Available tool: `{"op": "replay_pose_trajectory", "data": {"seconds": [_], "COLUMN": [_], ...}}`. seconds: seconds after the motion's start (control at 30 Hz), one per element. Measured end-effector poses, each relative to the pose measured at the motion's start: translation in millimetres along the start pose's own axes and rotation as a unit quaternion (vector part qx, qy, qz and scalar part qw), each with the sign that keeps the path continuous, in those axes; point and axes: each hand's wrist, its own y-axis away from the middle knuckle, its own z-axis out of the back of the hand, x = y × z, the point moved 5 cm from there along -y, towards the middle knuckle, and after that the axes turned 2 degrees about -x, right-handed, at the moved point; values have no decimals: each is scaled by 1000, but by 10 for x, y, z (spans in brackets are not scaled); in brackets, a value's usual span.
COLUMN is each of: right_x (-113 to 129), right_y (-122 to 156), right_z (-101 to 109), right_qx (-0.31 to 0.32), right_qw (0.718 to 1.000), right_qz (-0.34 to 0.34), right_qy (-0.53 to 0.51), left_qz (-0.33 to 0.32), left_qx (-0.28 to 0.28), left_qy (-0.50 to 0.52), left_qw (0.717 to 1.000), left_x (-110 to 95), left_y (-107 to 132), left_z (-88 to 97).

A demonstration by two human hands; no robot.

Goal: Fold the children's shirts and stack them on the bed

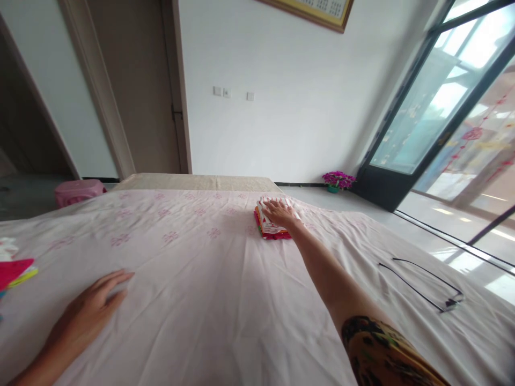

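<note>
My right hand [277, 213] lies flat on top of a small stack of folded cloths [272, 229], its fingers stretched out. The uppermost cloth is white with red marks; red, orange and green edges show beneath it. Off to the left, my left hand [94, 303] is empty, fingers extended and thumb apart, over the pale pink sheet [193, 300] with its darker pink flower prints. Past that hand, at the left edge, lies a partly cut-off heap of coloured cloths [16, 272] in red, yellow and white.
Black-framed glasses [450, 304] rest on the sheet at the right. A pink plastic stool [79, 192] stands beyond the left side. Purple flowers in a green pot [338, 181] sit on the floor near a dark-framed glass door [406, 145].
</note>
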Motion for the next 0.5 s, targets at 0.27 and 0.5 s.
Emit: {"op": "replay_pose_trajectory", "data": {"seconds": [0.27,0.5], "right_x": [254,1404], "right_y": [26,799], "right_z": [177,-258], "right_qx": [-105,-108], "right_qw": [994,980], "right_qz": [-20,164], "right_qy": [34,-36], "left_qz": [-20,54], "left_qx": [-8,-75], "left_qy": [12,52], "left_qw": [1000,994], "left_x": [-424,-387], "left_y": [67,77], "left_z": [247,407]}}
